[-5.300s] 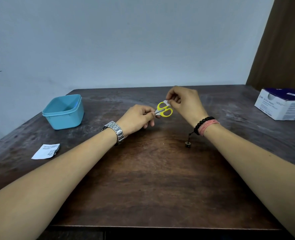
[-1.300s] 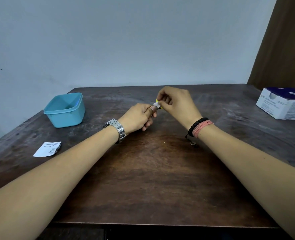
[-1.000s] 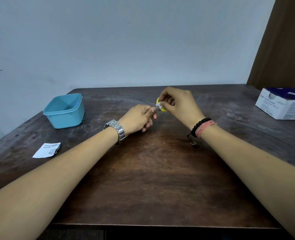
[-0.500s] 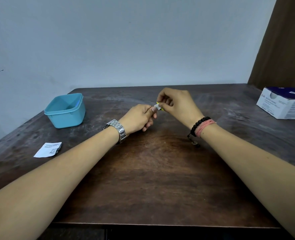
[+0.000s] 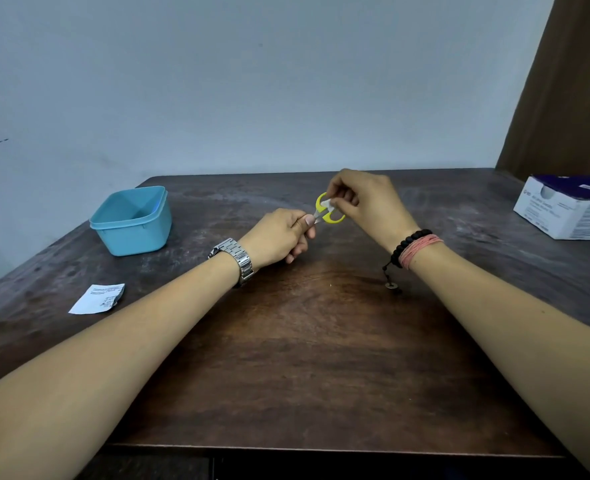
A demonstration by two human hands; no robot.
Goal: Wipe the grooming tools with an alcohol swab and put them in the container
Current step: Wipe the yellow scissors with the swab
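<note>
Yellow-handled scissors point(image 5: 327, 213) touch white swab point(image 5: 327, 203); blue container point(image 5: 132, 220) open.

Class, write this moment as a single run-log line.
left hand: grips scissors blade end | right hand: pinches swab on yellow handles | blue container: holds no scissors yet

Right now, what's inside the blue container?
The blue container shows only bare blue floor and inner walls; no tools are visible. Its near wall hides the closest strip of the floor, so something small there cannot be ruled out.
</note>
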